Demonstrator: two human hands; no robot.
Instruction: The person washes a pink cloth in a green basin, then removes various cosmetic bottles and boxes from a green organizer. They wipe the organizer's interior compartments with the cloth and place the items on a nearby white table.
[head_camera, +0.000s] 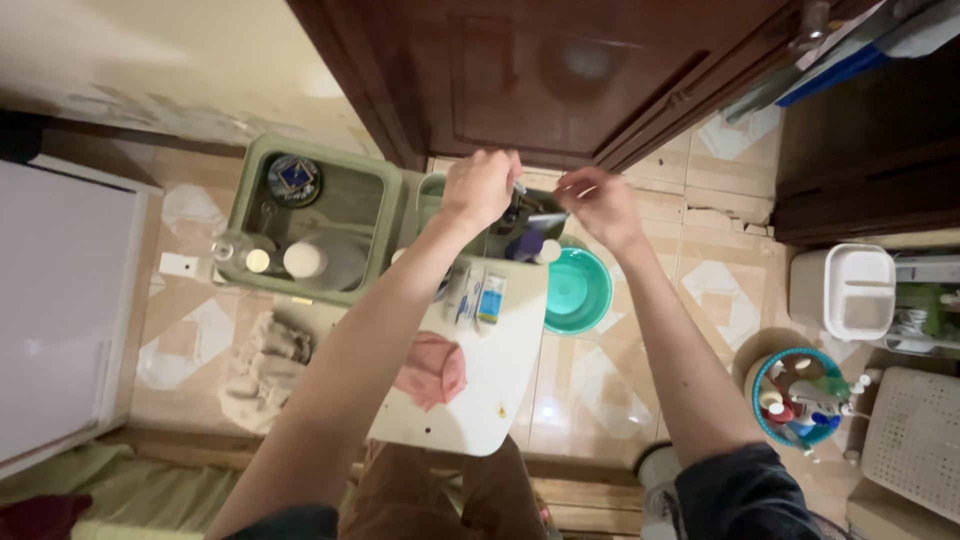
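Left hand (482, 186) fingers pinch a thin stick (519, 186).

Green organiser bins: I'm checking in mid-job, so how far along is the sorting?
Looks done: the left green bin already holds bottles and a round tin. In hand: the left hand and right hand work a small item over the right green bin. Left: small boxes and a pink cloth lie on the white board.
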